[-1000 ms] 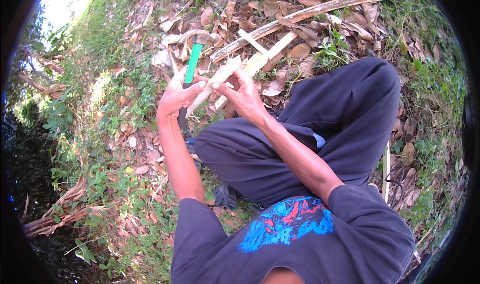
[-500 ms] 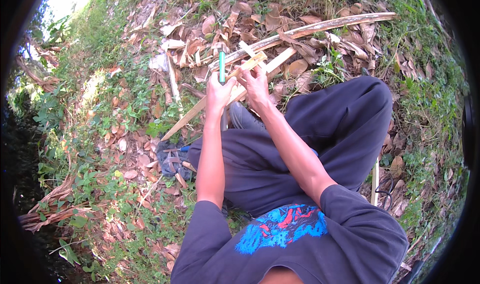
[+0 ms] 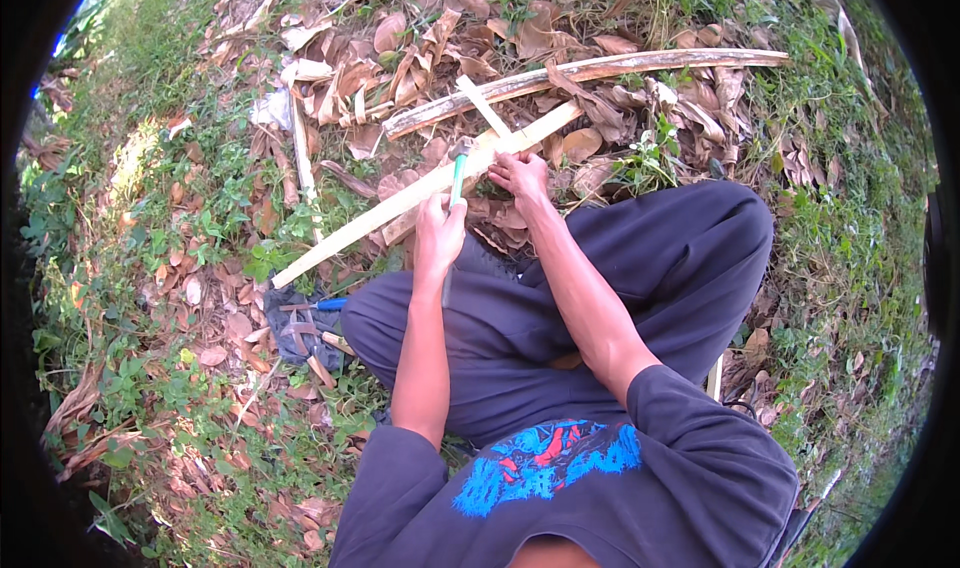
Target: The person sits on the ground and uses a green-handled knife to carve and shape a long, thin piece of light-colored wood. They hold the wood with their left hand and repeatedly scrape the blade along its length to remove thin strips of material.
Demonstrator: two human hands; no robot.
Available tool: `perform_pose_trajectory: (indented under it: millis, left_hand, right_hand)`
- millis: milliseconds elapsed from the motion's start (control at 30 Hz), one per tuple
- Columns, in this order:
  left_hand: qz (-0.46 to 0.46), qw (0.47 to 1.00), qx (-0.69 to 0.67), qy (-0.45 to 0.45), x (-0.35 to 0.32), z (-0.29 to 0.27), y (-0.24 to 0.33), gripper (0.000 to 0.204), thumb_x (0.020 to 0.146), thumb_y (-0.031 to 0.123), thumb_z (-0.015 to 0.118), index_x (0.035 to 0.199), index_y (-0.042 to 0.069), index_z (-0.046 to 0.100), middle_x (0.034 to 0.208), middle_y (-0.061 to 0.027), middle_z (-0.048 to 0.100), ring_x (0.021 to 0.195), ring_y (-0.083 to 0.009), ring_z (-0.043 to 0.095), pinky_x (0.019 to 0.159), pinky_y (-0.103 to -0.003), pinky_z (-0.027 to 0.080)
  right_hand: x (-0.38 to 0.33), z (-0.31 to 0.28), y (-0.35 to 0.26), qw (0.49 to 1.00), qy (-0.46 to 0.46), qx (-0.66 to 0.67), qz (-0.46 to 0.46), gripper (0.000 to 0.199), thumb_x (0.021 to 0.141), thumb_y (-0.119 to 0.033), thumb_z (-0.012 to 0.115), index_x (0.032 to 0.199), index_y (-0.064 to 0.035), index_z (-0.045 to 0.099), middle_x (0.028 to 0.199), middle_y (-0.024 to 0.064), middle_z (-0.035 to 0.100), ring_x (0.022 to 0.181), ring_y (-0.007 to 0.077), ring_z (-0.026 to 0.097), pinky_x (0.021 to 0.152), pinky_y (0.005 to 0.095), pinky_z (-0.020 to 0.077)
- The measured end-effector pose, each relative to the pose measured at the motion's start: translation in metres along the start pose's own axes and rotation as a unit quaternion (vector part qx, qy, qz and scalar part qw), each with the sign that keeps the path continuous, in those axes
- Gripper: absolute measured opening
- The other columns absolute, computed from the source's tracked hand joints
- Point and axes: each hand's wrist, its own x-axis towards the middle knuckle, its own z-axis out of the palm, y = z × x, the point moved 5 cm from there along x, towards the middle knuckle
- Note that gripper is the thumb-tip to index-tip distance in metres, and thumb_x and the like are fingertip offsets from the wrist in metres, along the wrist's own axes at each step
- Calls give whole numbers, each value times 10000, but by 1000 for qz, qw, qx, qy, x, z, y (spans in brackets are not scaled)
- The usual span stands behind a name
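In my left hand (image 3: 440, 236) is a slim hammer (image 3: 458, 180) with a green handle, its grey head up against a long pale wooden strip (image 3: 370, 220). The strip slants across the ground in front of my folded legs. A short pale strip (image 3: 482, 106) crosses it near its far right part. At that crossing, the bent fingers of my right hand (image 3: 522, 180) are closed together against the wood; anything small between them is hidden. Under the long strip, part of a darker wooden piece (image 3: 400, 230) shows by my left hand.
Beyond the strips lies a long, curved, rough-barked piece of wood (image 3: 600, 68). Left of my knee, a dark cloth (image 3: 290, 343) bears a blue-handled tool (image 3: 328, 305) and other tools. A thin stick (image 3: 302, 158), a clear plastic scrap (image 3: 272, 110), dry leaves and grass surround me.
Both hands have come closer to my body. The short wooden piece between them is no longer held up. The hammer has tilted to the right, and my right fingers have moved to the crossing.
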Motion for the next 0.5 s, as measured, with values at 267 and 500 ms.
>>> perform_pose_trajectory:
  millis: [267,500]
  left_hand:
    - [98,992,-42,67,-10,21,35,318,945,249,591,1054,-50,599,1045,-226,576,960,-365,601,836,-432,481]
    - [280,941,-188,-38,-14,48,92,279,986,168,474,1037,-45,647,1074,-194,604,1003,-330,605,885,-400,488]
  right_hand:
    - [-81,-9,-15,987,-83,-141,-5,425,990,-421,587,1000,-3,516,873,87,637,721,160,664,689,277,572]
    - [-167,1,-71,968,-135,-207,-48,381,1044,-408,464,1098,-37,533,690,42,566,511,83,521,458,244,428]
